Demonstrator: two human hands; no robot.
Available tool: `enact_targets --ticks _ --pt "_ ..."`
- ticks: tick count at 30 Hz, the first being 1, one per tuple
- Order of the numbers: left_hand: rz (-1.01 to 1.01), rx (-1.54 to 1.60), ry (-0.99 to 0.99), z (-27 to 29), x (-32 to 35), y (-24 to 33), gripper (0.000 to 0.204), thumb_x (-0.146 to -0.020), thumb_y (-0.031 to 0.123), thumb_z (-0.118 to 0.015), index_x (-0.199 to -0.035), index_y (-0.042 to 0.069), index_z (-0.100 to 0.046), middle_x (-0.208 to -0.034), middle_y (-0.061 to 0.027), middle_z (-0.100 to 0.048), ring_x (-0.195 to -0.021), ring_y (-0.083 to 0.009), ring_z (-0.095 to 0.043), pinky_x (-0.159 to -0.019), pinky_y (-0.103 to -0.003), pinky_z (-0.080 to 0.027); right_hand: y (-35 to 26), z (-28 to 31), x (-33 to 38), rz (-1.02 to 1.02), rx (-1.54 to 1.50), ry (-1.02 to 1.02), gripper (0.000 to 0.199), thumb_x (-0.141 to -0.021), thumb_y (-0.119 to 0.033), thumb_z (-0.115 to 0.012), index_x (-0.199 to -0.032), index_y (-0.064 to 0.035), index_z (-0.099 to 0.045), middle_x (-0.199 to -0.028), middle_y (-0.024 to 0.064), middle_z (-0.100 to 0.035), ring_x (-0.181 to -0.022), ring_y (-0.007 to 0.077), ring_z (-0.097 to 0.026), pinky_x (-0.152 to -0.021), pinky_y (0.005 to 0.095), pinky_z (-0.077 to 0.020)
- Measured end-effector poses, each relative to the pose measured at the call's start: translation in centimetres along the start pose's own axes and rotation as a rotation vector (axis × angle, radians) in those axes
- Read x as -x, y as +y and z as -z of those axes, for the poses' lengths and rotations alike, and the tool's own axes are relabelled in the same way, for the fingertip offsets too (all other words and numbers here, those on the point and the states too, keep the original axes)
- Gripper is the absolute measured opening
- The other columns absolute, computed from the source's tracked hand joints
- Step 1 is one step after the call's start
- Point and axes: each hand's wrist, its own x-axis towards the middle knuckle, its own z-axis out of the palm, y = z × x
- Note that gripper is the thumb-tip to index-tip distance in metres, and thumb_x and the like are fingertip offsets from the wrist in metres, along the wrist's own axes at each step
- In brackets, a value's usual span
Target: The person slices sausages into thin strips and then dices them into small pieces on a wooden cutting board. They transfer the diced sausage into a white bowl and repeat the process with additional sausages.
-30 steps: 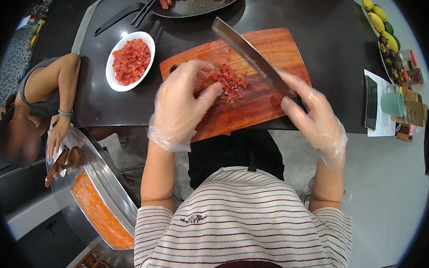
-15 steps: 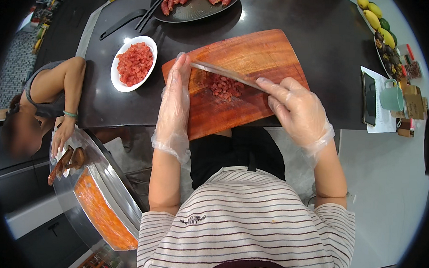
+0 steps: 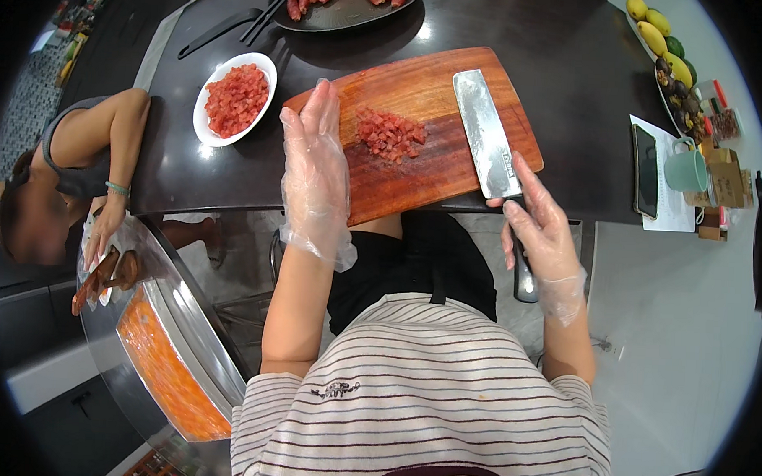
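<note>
A wooden cutting board (image 3: pixel 416 189) lies at the counter's near edge, with a small heap of diced red sausage (image 3: pixel 390 135) on its left half. My left hand (image 3: pixel 316 181), in a clear plastic glove, is at the board's left edge, fingers stretched upward and holding nothing. A cleaver (image 3: pixel 484 128) lies flat over the right side of the board, its black handle jutting past the near edge. Loosely round that handle is my gloved right hand (image 3: pixel 542 231), its index finger extended. A white bowl (image 3: pixel 198 118) full of diced red sausage stands left of the board.
A black pan (image 3: pixel 347 20) with red sausages and chopsticks sits at the back. At right are a phone (image 3: pixel 644 173), a green mug (image 3: pixel 685 171) and fruit (image 3: pixel 652 38). On the left, another person's hand (image 3: pixel 104 228) rests near a metal tray of orange food (image 3: pixel 171 369).
The cleaver has swung from across the diced sausage to the board's right side and now lies flat. My right hand has moved down and right; my left fingers have spread slightly.
</note>
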Motion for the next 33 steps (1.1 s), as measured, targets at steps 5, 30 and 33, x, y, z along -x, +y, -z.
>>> enact_targets --ticks 5,30,33 --pt "0.012 0.049 -0.1 -1.3 0.6 -1.0 0.084 -0.112 0.06 -0.025 -0.161 -0.008 -0.028 -0.171 -0.0254 -0.02 -0.161 -0.0345 -0.012 -0.132 -0.042 -0.006 0.7 -1.7 0.2 -0.081 0.112 -0.061 0.066 -0.106 -0.006 -0.054 -0.166 -0.0144 -0.029 -0.1 0.0089 -0.068 -0.054 0.0045 -0.05 -0.044 0.0211 -0.0459" --pt "-0.035 0.175 -0.142 -1.7 0.2 0.1 0.095 -0.107 0.071 -0.017 -0.165 -0.003 -0.015 -0.172 -0.0265 -0.014 -0.162 -0.0351 -0.01 -0.132 -0.042 -0.005 1.1 -6.6 -1.2 -0.004 -0.082 -0.262 0.064 -0.107 -0.007 -0.054 -0.165 -0.0076 -0.028 -0.097 0.0136 -0.065 -0.048 0.0055 -0.049 -0.044 0.0215 -0.0441" --pt "-0.079 0.212 -0.139 -1.9 -0.7 1.1 0.095 -0.106 0.07 -0.027 -0.164 -0.005 -0.017 -0.171 -0.0283 -0.014 -0.161 -0.0355 -0.012 -0.132 -0.043 -0.007 0.2 -7.1 -2.1 0.027 -0.04 -0.264 0.064 -0.107 -0.009 -0.055 -0.166 -0.01 -0.028 -0.099 0.0146 -0.065 -0.047 0.006 -0.048 -0.044 0.021 -0.0439"
